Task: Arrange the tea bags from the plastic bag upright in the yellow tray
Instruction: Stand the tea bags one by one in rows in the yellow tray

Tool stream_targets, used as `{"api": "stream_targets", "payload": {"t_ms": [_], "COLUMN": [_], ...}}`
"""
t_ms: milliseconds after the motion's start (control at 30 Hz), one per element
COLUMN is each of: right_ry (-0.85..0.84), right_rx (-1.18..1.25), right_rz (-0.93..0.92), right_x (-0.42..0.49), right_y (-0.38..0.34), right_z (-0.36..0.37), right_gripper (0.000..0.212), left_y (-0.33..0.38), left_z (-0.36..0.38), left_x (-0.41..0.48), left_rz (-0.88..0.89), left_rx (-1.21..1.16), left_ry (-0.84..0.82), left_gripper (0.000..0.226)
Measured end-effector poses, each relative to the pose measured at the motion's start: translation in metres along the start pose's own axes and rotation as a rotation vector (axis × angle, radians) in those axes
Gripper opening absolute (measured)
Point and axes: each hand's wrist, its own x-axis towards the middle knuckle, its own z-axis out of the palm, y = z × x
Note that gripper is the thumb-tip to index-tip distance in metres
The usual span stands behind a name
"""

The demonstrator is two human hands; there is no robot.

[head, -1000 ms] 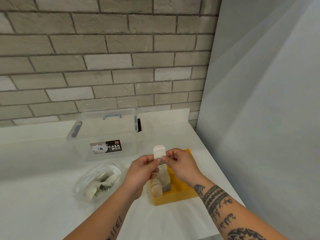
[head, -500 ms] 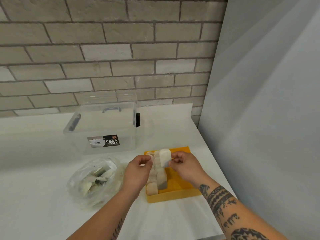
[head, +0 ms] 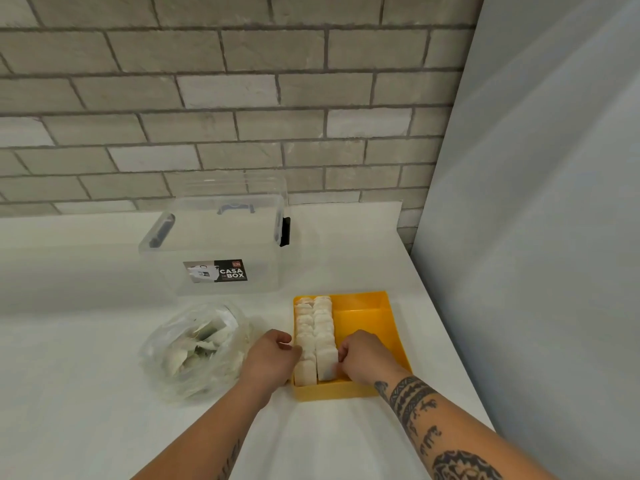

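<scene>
Yellow tray (head: 369, 327) sits on the white worktop (head: 104, 427), near its right edge. Tea bags (head: 314, 327) stand upright in two tight rows along the tray's left wall, running front to back. The right part of the tray is bare yellow.

Right hand (head: 363, 358) is inside the tray, fingers curled onto the right side of the front tea bag (head: 327, 363) of the right-hand row. It looks like a pinch, and the bag stands upright with its bottom down in the tray. The forearm with dark tattoo bands comes in from the lower right.

Left hand (head: 273, 358) is at the tray's left wall with fingers curled in against the left row. I cannot tell whether it actually grips anything or just rests there. The hands are apart, one on each side of the two rows.

Plastic bag (head: 166, 379) lies just left of the left hand, crumpled and clear, with more loose tea bags heaped inside — flat and jumbled, not upright.

Behind it stands a clear box (head: 214, 244) with a "CASA BOX" label, dark latches at its sides and a handle on top, apart from the tray. Brick wall (head: 242, 98) runs along the back — grey panel (head: 536, 237) on the right.
</scene>
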Motion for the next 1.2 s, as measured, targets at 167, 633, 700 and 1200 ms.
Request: {"api": "stream_targets", "payload": {"t_ms": [167,633,700,1200], "right_ry": [-0.017,-0.005,0.025,0.043], "right_rx": [0.024,0.029,0.031,0.423], "right_rz": [0.028,0.024,-0.002,-0.273], "right_x": [0.002,0.004,0.004,0.016], "right_y": [0.001,0.001,-0.002,-0.102], "right_z": [0.002,-0.007,-0.016,-0.029], "right_gripper": [0.012,0.035,0.031,0.009], "left_y": [-0.001,-0.001,0.001,0.032], "left_z": [0.001,0.002,-0.001,-0.122], "left_x": [0.001,-0.001,0.0,0.014], "left_rz": [-0.004,0.003,0.043,0.156], "left_rx": [-0.002,-0.007,0.008,-0.159], "left_ry": [0.012,0.038,0.079,0.25], "left_gripper": [0.025,0.023,0.023,0.012]}}
